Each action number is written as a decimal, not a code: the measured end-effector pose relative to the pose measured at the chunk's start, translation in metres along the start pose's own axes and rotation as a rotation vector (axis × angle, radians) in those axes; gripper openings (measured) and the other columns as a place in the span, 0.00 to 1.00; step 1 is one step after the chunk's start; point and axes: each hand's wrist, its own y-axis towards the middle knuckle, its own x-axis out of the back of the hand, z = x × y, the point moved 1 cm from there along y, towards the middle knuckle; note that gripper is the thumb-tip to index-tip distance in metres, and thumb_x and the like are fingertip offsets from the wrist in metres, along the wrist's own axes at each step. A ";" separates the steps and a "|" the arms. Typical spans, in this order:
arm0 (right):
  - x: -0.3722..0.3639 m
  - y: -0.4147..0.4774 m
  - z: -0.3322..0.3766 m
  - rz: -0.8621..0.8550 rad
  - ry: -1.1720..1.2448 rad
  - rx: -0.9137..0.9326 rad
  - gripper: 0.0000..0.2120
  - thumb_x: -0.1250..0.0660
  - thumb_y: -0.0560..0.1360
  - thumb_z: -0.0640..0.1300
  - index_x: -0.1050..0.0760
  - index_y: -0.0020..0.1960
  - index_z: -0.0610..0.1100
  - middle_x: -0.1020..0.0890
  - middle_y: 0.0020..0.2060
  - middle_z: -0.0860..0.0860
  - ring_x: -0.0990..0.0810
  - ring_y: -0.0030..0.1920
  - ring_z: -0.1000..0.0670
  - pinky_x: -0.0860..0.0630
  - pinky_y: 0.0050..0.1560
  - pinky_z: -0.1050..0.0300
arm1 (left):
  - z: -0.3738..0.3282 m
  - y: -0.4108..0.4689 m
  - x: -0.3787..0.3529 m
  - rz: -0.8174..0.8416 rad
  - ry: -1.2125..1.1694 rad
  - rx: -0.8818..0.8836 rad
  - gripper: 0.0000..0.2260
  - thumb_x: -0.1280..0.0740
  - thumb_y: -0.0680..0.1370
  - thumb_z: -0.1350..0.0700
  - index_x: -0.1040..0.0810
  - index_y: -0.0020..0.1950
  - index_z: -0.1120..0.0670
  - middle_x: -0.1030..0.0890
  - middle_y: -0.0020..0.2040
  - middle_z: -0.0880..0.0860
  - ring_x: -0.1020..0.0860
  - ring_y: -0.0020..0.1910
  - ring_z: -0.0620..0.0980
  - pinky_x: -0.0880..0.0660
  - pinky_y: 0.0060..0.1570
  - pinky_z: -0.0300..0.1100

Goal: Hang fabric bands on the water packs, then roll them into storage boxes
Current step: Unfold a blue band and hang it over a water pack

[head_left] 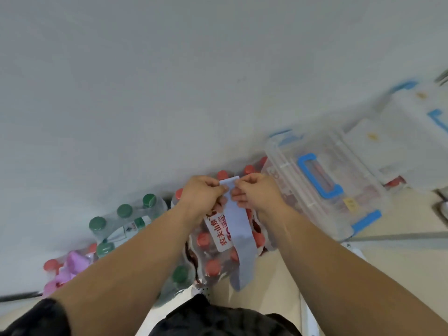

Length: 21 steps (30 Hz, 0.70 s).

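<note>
A shrink-wrapped water pack with red caps [213, 253] stands on the floor against the wall, straight below me. A pale blue fabric band [238, 229] lies lengthwise over its top and hangs down its near side. My left hand [202, 194] and my right hand [257, 190] both pinch the band's far end, side by side above the pack. A clear storage box with blue latches [315, 187] stands closed just right of the pack.
A green-capped water pack [121, 221] stands to the left, with a pink band [70, 267] on another red-capped pack [51, 264] further left. More clear boxes [417, 132] line the wall on the right. The white wall fills the upper view.
</note>
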 end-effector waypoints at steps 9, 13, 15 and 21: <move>-0.014 0.021 -0.001 0.046 -0.094 0.083 0.13 0.33 0.78 0.35 0.23 0.60 0.49 0.15 0.44 0.44 0.15 0.46 0.47 0.18 0.55 0.43 | 0.004 0.024 0.005 -0.031 -0.068 0.033 0.16 0.39 0.77 0.69 0.26 0.61 0.52 0.15 0.44 0.64 0.17 0.35 0.55 0.20 0.35 0.45; -0.011 0.020 -0.009 0.075 -0.110 0.157 0.20 0.34 0.80 0.38 0.28 0.71 0.50 0.16 0.46 0.51 0.14 0.53 0.43 0.19 0.56 0.45 | 0.008 0.016 0.005 -0.061 0.029 -0.037 0.19 0.41 0.79 0.67 0.29 0.68 0.52 0.16 0.43 0.62 0.17 0.34 0.56 0.22 0.30 0.42; -0.010 0.014 -0.009 0.057 -0.150 0.227 0.13 0.34 0.81 0.40 0.23 0.63 0.52 0.15 0.48 0.51 0.15 0.53 0.45 0.18 0.57 0.45 | 0.011 0.008 0.009 -0.120 0.098 -0.061 0.16 0.40 0.78 0.64 0.25 0.64 0.51 0.15 0.43 0.55 0.16 0.33 0.51 0.22 0.30 0.41; -0.021 -0.009 -0.004 0.169 -0.160 0.329 0.12 0.32 0.80 0.42 0.18 0.43 0.56 0.13 0.45 0.55 0.14 0.49 0.52 0.18 0.53 0.51 | 0.023 -0.041 0.031 -0.286 0.061 -0.082 0.10 0.35 0.79 0.62 0.20 0.57 0.52 0.15 0.43 0.51 0.17 0.33 0.47 0.21 0.34 0.40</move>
